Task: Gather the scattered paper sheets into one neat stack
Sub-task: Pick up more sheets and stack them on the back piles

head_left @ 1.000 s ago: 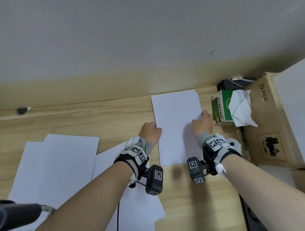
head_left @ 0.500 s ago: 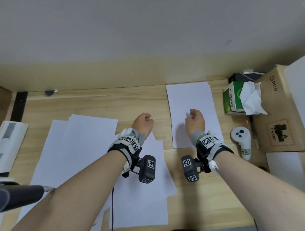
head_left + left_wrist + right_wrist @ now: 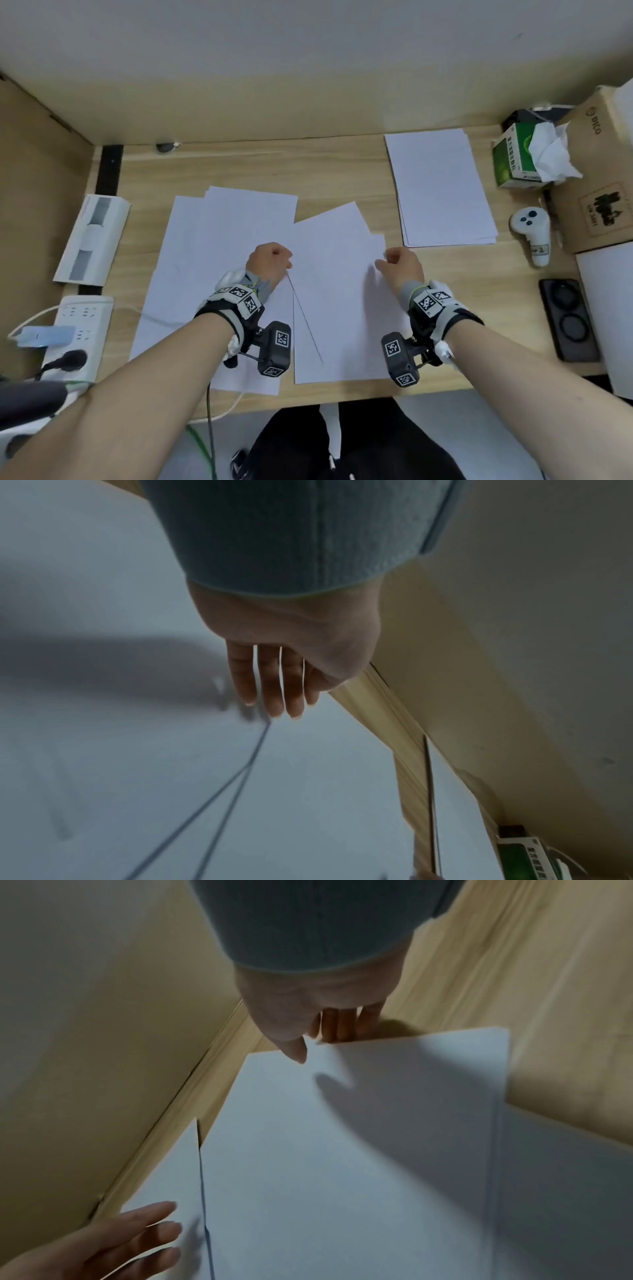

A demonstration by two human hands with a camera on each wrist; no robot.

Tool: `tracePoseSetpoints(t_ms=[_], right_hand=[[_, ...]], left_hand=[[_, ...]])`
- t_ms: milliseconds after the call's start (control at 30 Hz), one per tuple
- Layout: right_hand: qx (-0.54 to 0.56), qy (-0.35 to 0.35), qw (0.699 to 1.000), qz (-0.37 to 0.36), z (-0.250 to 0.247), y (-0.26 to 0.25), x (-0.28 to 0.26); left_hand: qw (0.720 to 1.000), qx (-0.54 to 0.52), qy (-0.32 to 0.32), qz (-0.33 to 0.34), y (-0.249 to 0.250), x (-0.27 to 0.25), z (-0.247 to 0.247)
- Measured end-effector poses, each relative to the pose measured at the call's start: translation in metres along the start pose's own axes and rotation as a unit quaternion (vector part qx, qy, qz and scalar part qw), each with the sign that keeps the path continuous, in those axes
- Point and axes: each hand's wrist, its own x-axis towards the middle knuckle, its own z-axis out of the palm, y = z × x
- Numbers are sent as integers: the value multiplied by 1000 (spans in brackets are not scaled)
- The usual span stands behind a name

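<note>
A neat stack of white paper (image 3: 442, 188) lies at the back right of the wooden desk (image 3: 329, 171). Several loose sheets (image 3: 219, 246) overlap in the middle and left. One sheet (image 3: 335, 291) lies on top of them between my hands. My left hand (image 3: 274, 260) is at that sheet's left edge, and its straight fingers (image 3: 274, 696) touch the paper. My right hand (image 3: 394, 262) is at the sheet's right corner. In the right wrist view its thumb (image 3: 294, 1047) lies on the sheet (image 3: 342, 1150) while its fingers reach under the edge, pinching it.
A green tissue box (image 3: 513, 157), a cardboard box (image 3: 596, 192) and a white controller (image 3: 532, 233) stand right of the stack. A black case (image 3: 568, 318) lies at the right front. A power strip (image 3: 78, 335) and a white device (image 3: 90, 240) sit at the left.
Both hands have drawn back from the stack at the back right to the loose sheets in the middle. My right hand has taken hold of the top sheet's corner.
</note>
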Motion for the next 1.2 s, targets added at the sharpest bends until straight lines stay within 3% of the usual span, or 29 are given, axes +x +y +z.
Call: tracePoseSetpoints(t_ms=[200, 300, 467, 700, 1067, 1200], right_hand=[[-159, 5, 987, 8, 9, 9, -27], [-163, 8, 986, 25, 11, 7, -36], [-115, -7, 993, 34, 9, 13, -40], [-49, 33, 998, 0, 6, 5, -34], [-46, 11, 999, -9, -6, -5, -19], [-21, 29, 999, 5, -9, -4, -17]], left_hand=[[985, 157, -17, 67, -52, -13, -27], [971, 214, -32, 102, -75, -16, -30], [955, 273, -88, 80, -84, -22, -35], [960, 260, -95, 40, -76, -21, -36], [966, 249, -55, 30, -65, -22, -41], [980, 186, 20, 64, -55, -25, -38]])
